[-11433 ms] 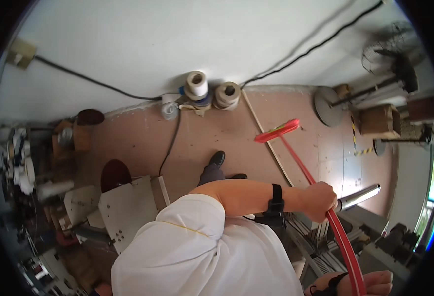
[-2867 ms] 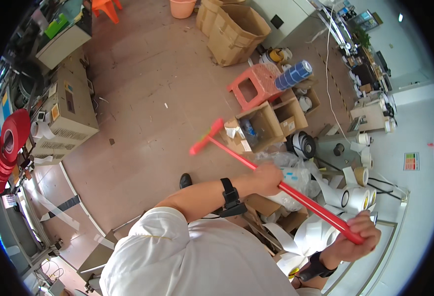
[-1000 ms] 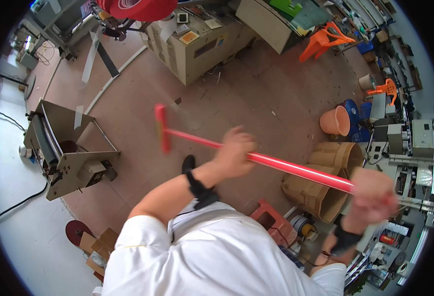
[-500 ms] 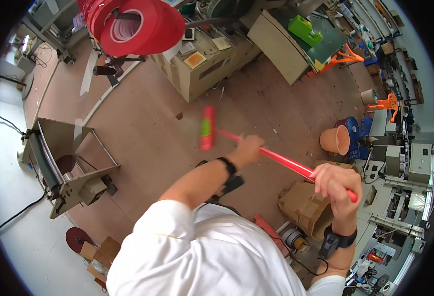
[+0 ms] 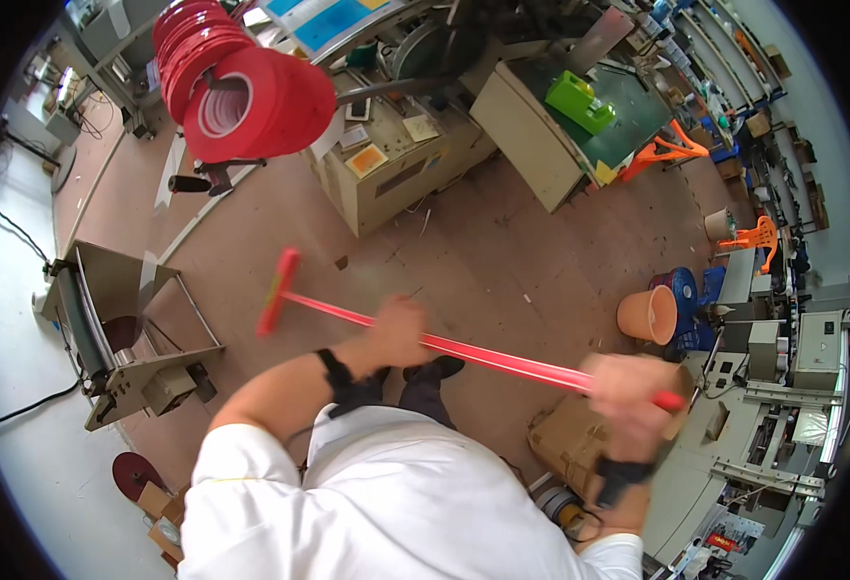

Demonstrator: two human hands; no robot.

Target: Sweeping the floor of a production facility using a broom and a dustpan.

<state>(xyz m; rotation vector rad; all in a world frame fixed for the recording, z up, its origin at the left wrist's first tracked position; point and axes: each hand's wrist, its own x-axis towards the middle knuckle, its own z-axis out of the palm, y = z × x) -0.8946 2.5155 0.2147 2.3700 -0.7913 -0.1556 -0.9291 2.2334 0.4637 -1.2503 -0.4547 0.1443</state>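
Observation:
A long red-handled broom (image 5: 502, 360) slants across in front of me, its narrow red and green head (image 5: 278, 292) over the floor at the left. Its bristles cannot be made out. My left hand (image 5: 401, 331) is closed round the pole partway along, nearer to the head. Close to the pole's other end, my right hand (image 5: 630, 391) grips it, blurred by motion, and the red tip sticks out past the fingers. Both wrists wear black bands.
Big red rolls (image 5: 251, 106) hang at the upper left beside a cardboard-coloured cabinet (image 5: 347, 193). A roller machine (image 5: 106, 329) stands left. To the right are an orange bucket (image 5: 647, 315), a cardboard box (image 5: 565, 440) and a workbench (image 5: 700, 454). A green-topped desk (image 5: 541, 126) stands beyond.
The broom head has swung left and toward me. Both hands have moved left and lower with the pole. The surroundings have shifted slightly with my head, and my feet now show.

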